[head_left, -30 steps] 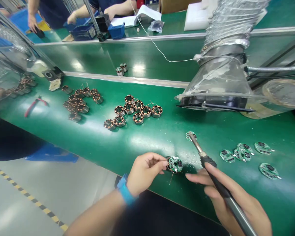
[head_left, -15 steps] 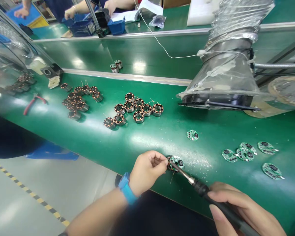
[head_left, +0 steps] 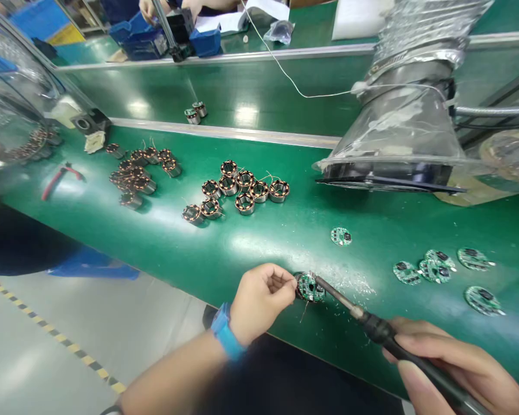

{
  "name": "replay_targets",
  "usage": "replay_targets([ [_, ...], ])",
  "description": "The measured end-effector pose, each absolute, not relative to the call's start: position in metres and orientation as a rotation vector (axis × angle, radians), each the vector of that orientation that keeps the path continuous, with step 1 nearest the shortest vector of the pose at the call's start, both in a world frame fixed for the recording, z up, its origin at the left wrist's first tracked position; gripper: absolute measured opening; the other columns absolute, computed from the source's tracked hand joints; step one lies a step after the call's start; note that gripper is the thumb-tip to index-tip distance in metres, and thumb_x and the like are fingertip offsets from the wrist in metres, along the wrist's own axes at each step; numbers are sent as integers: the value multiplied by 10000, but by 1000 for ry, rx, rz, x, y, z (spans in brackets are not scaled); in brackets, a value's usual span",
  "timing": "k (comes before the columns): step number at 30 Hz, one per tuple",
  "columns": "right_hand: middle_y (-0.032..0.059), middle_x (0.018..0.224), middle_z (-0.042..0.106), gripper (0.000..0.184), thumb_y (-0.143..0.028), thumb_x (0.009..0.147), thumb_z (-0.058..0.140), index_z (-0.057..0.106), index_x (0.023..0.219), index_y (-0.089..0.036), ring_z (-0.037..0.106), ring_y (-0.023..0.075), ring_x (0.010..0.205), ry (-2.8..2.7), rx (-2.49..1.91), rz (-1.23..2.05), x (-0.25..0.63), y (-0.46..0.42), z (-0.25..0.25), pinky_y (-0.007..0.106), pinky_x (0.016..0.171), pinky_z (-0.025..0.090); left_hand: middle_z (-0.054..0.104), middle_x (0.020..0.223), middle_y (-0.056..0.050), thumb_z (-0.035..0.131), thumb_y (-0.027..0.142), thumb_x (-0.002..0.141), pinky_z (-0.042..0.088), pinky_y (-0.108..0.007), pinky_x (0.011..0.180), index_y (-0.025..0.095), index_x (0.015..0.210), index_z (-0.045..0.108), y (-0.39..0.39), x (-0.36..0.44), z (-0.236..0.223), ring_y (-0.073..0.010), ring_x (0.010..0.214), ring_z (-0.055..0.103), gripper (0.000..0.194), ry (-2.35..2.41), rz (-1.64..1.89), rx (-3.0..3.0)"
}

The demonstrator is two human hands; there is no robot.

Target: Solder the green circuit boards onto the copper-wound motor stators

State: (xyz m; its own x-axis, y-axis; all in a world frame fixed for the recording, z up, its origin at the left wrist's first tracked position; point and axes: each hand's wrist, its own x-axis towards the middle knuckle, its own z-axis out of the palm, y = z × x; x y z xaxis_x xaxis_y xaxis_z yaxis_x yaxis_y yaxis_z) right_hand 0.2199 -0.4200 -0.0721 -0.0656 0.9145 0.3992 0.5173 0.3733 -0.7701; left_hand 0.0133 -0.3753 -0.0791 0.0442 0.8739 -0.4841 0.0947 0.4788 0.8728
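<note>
My left hand (head_left: pixel 262 296) pinches the left edge of a round green circuit board (head_left: pixel 310 287), which sits on a dark ring, probably a stator, on the green mat. My right hand (head_left: pixel 454 363) grips a soldering iron (head_left: pixel 374 327) like a pen. The iron's metal tip touches the board's right side. Several similar loose boards (head_left: pixel 406 272) lie to the right, and one more (head_left: pixel 341 236) lies farther from my hands. Copper-wound stators (head_left: pixel 245 203) stand in several groups beyond my left hand.
A clear plastic fume duct (head_left: pixel 398 132) hangs over the bench at the right. Red-handled cutters (head_left: pixel 63 180) lie at the far left. Solder specks and wire clippings are scattered near the held board. Behind a metal rail is a second green bench, with co-workers' hands and blue bins.
The soldering iron has swung from the lone loose board to the held board, its tip now on that board's right side. My right hand has shifted rightward.
</note>
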Motion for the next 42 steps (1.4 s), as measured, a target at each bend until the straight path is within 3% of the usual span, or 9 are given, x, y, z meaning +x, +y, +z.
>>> replay_targets([
  [4,19,791,650,248,-156,816,539,551,1059,-203,618,153,856,-1748,-1217,577,205,-407,-78,246,750,503,599,633,-14,574,204,773,505,-251,602,134,742,569,-377,12,-79,-124,598,587,77,1413,751,925],
  [7,49,972,664,237,-163,851,513,548,1080,-216,597,177,973,-1849,-1163,551,190,-396,-88,311,818,489,595,756,-29,468,211,856,506,-250,600,132,975,553,-378,5,-78,-118,629,592,167,1420,764,1062],
  [10,57,1046,636,221,-131,806,581,546,1005,-221,579,186,1005,-1877,-1165,461,178,-389,-97,340,848,467,555,923,-49,516,174,832,496,-258,618,161,1113,561,-377,-5,-76,-93,614,551,284,1419,644,1408],
  [13,56,1047,631,307,-126,751,653,513,1008,-221,578,190,1012,-1855,-1191,441,171,-388,-101,354,865,461,554,902,-43,594,158,793,485,-256,658,158,925,665,-373,-10,-74,-91,623,528,150,1388,572,1588],
  [17,38,1026,647,333,-134,749,659,496,1025,-227,578,180,1036,-1796,-1205,502,170,-390,-101,338,872,473,578,803,-31,585,174,814,474,-235,642,152,775,663,-365,-10,-73,-115,678,549,90,1410,671,1525],
  [28,47,1069,639,338,-114,773,634,492,1058,-223,577,168,1022,-1850,-1189,438,170,-391,-105,330,845,493,682,872,-44,587,165,832,526,-243,708,175,926,706,-368,3,-85,-138,769,640,152,1440,958,1382],
  [34,52,1080,637,323,-109,780,621,489,1053,-218,578,170,1032,-1850,-1188,444,170,-392,-105,333,841,497,718,821,-44,695,124,740,549,-239,722,188,842,746,-362,-11,-85,-148,764,667,131,1244,932,1554],
  [42,53,1099,628,345,-107,778,610,477,1074,-225,576,175,1044,-1858,-1180,446,171,-393,-105,335,838,503,726,802,-54,603,112,818,552,-264,694,163,873,710,-358,6,-87,-150,735,664,131,1221,1073,1911],
])
